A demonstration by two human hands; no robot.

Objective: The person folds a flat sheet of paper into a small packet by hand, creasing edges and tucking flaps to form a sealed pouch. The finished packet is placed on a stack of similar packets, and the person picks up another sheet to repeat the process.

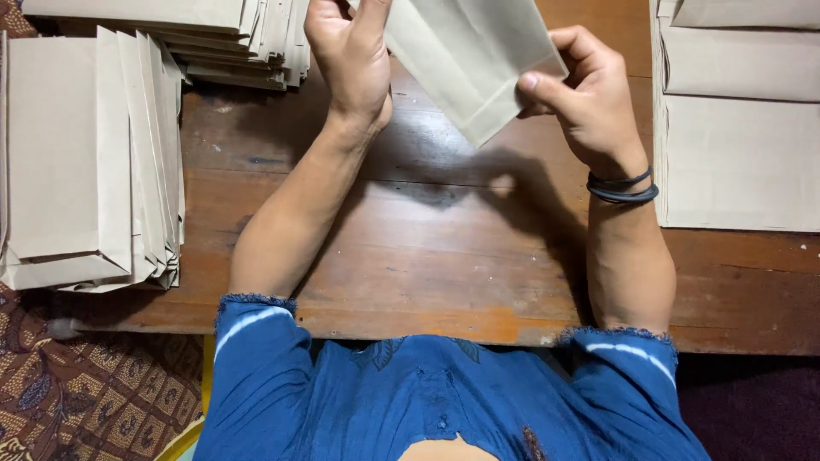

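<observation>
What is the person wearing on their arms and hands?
Both hands, the left hand and the right hand, are bare, with no gloves or rings showing. The right wrist wears dark bands. Short blue sleeves have frayed edges and a white stripe each.

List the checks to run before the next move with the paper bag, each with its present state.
1. Left hand grips the paper bag: ok.
2. Right hand pinches the bag's lower edge: ok.
3. Bag held clear above the table: ok.
4. Bag's top end in view: not ok, cut off by the frame.
5. Left stack tidy: not ok, fanned out.
6. Right sheets lie flat: ok.
</observation>
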